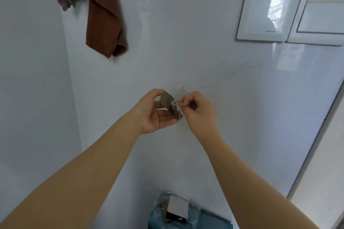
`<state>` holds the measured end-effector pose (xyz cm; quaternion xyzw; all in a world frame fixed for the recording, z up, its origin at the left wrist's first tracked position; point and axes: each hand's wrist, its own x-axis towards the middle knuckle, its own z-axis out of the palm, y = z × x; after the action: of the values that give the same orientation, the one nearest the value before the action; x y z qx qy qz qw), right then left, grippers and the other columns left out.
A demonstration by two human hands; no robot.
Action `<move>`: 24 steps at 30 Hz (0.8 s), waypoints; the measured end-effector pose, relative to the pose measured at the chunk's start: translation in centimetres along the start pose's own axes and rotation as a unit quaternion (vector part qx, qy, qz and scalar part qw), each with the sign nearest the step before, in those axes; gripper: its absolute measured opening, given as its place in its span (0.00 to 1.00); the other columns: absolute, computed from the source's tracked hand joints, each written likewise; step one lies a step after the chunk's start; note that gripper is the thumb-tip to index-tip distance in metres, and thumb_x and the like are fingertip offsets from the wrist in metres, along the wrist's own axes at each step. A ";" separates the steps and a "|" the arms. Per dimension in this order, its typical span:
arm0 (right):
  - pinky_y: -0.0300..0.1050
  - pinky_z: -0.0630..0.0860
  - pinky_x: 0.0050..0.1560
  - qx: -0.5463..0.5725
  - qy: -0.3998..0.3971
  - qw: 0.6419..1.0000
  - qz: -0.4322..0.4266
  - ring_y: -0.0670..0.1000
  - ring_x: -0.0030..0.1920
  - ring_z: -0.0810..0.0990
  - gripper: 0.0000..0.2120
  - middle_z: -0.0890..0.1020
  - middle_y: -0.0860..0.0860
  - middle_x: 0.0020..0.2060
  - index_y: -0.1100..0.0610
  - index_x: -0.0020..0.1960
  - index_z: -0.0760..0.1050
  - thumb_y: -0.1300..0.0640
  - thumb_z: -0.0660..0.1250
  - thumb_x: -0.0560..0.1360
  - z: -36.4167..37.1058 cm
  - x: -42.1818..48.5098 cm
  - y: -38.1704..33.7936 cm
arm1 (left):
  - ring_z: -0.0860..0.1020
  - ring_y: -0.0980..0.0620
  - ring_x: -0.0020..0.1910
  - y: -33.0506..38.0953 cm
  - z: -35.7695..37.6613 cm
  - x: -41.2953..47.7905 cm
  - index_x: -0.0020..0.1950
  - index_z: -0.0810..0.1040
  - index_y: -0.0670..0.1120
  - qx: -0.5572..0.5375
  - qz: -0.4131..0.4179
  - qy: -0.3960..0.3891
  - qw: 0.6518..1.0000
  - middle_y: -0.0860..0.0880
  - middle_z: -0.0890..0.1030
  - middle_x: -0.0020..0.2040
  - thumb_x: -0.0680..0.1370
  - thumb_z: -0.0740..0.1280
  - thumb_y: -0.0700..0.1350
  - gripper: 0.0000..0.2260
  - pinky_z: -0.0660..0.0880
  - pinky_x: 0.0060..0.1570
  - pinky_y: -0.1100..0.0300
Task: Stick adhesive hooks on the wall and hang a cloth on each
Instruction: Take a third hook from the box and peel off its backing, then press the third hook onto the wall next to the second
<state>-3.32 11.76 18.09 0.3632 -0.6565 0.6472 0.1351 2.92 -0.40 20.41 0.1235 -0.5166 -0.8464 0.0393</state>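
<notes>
Fingers (181, 102) of our right hand (199, 111) are pinched shut on the thin wire prong of the adhesive hook (170, 103), while our left hand (158, 112) grips the hook's flat plate by its edges, thumb on top and fingertips below. We hold it in the air just in front of the wall (186, 52), not yet stuck on. We judge the hook to be light and stiff, its plate thin and a little slick, and the wire easy to bend, so the plate's rim is the better place to hold and the sticky back is best left untouched. Up and to the left a brown cloth (104, 16) already hangs on the wall. Below, between our forearms, a plastic bag (174, 210) lies with what looks like more hooks.
</notes>
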 end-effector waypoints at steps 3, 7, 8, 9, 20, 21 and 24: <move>0.30 0.74 0.37 0.013 0.002 1.000 0.002 0.46 0.38 0.76 0.20 0.78 0.47 0.34 0.52 0.32 0.68 0.77 0.60 0.69 0.0 -0.2 0.0 | 0.83 0.41 0.35 0.3 0.0 -0.1 0.51 0.74 0.39 0.043 0.008 0.009 0.999 0.36 0.82 0.41 0.78 0.58 0.49 0.14 0.81 0.33 0.57; 0.28 0.71 0.33 0.015 0.008 1.000 -0.002 0.39 0.33 0.75 0.18 0.77 0.47 0.34 0.50 0.36 0.70 0.73 0.63 0.71 0.0 -0.4 -0.2 | 0.83 0.39 0.35 0.8 0.2 -0.2 0.50 0.72 0.40 0.080 0.013 0.009 0.997 0.36 0.82 0.40 0.79 0.55 0.45 0.10 0.80 0.30 0.58; 0.27 0.71 0.34 0.020 0.011 1.000 0.000 0.37 0.32 0.74 0.19 0.77 0.47 0.35 0.47 0.39 0.71 0.72 0.63 0.72 0.0 -0.4 -0.2 | 0.83 0.39 0.35 1.0 0.2 -0.3 0.50 0.72 0.39 0.090 0.013 0.008 0.996 0.35 0.82 0.41 0.80 0.54 0.44 0.10 0.80 0.29 0.58; 0.27 0.71 0.34 0.030 0.009 1.000 0.003 0.37 0.32 0.75 0.20 0.77 0.47 0.36 0.44 0.43 0.71 0.71 0.63 0.73 0.0 -0.5 -0.3 | 0.83 0.39 0.35 1.3 0.3 -0.3 0.50 0.72 0.39 0.103 0.013 0.009 0.995 0.35 0.82 0.43 0.80 0.54 0.43 0.10 0.80 0.29 0.58; 0.32 0.69 0.41 -0.036 -0.003 0.997 0.063 0.45 0.40 0.74 0.18 0.76 0.42 0.37 0.53 0.46 0.76 0.74 0.56 0.71 -0.8 0.2 0.0 | 0.81 0.48 0.47 4.6 1.3 -1.4 0.55 0.77 0.44 0.445 0.076 0.056 0.891 0.45 0.80 0.52 0.80 0.56 0.45 0.11 0.81 0.39 0.53; 0.30 0.68 0.37 -0.029 0.007 0.998 0.061 0.44 0.37 0.72 0.17 0.76 0.43 0.36 0.53 0.45 0.76 0.72 0.56 0.72 -0.8 0.4 -0.5 | 0.81 0.49 0.47 5.0 1.5 -1.5 0.55 0.77 0.45 0.479 0.081 0.054 0.872 0.47 0.79 0.51 0.80 0.56 0.45 0.11 0.81 0.40 0.54; 0.29 0.66 0.32 0.005 0.008 0.997 0.074 0.42 0.33 0.70 0.13 0.75 0.44 0.34 0.53 0.42 0.75 0.69 0.58 0.72 -0.9 1.6 -2.0 | 0.79 0.53 0.44 5.8 1.8 -1.6 0.50 0.75 0.46 0.541 0.095 0.057 0.833 0.50 0.78 0.48 0.81 0.54 0.45 0.11 0.81 0.40 0.55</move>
<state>-3.39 12.38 20.74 0.3090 -0.6774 0.6614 0.0909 3.63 -1.21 26.64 0.1232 -0.8982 -0.4150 0.0761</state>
